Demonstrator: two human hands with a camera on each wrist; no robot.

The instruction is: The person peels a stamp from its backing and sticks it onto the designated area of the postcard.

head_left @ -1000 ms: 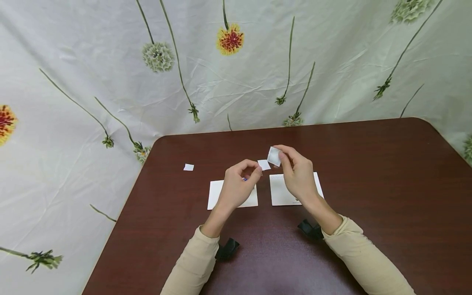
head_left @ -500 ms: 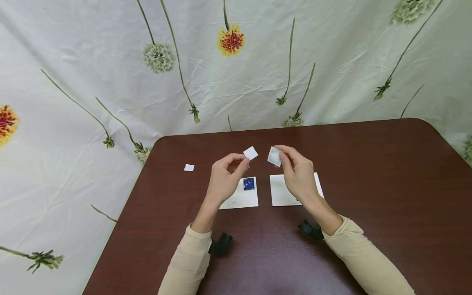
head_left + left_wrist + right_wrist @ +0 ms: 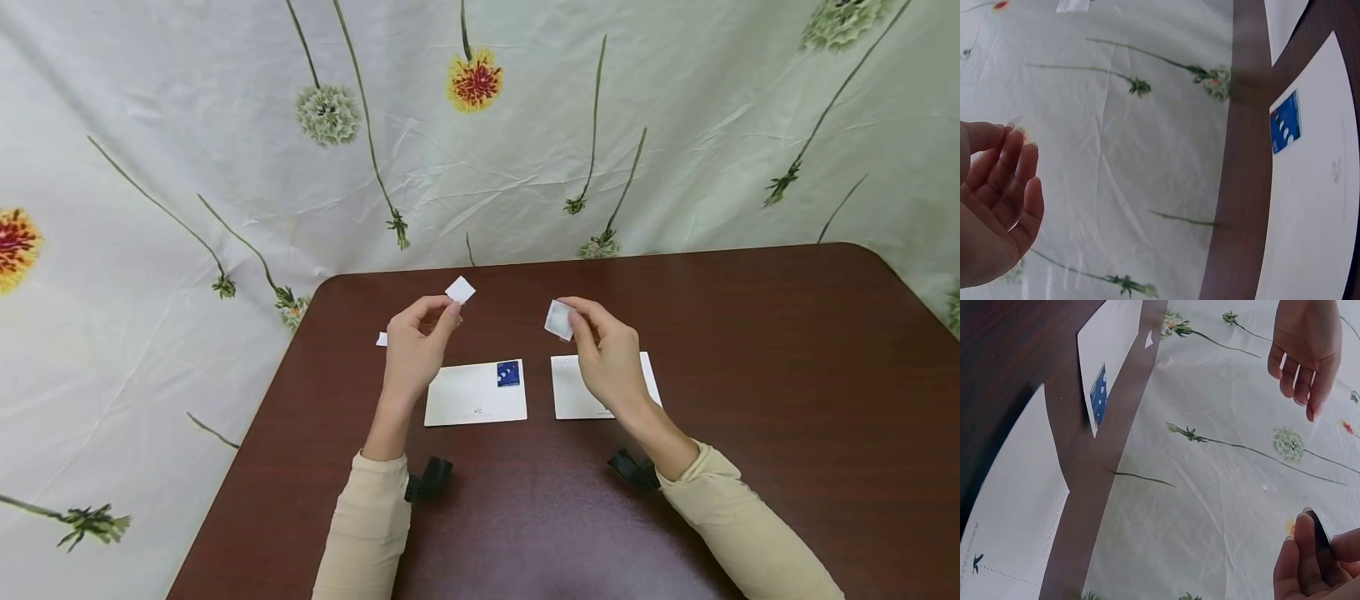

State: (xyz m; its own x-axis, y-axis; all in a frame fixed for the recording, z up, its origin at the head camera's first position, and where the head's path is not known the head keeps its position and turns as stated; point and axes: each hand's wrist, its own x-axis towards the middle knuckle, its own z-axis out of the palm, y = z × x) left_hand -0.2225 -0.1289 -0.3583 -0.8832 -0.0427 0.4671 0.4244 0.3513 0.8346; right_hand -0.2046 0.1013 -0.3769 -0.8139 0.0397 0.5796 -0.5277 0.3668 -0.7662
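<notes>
Between thumb and index finger, my left hand (image 3: 412, 354) pinches a small white paper square (image 3: 461, 290), raised above the left part of the table. My right hand (image 3: 611, 358) pinches a stamp-like sticker (image 3: 558, 320), its pale side facing the head camera. In the right wrist view that sticker (image 3: 1320, 530) shows a dark face. A white postcard (image 3: 468, 398) with a dark blue stamp (image 3: 507, 373) at its top right corner lies between the hands. Under my right hand lies a second white postcard (image 3: 576, 390), partly hidden by the wrist.
A small white paper scrap (image 3: 382, 339) lies at the left, partly covered by my left hand. The brown table (image 3: 780, 375) reaches back to a flower-printed cloth (image 3: 525, 133). Dark straps (image 3: 429, 480) are on both wrists.
My left hand has moved left and up with the paper square, away from the sticker. That uncovers the left postcard and its blue stamp. My right hand stays nearly still.
</notes>
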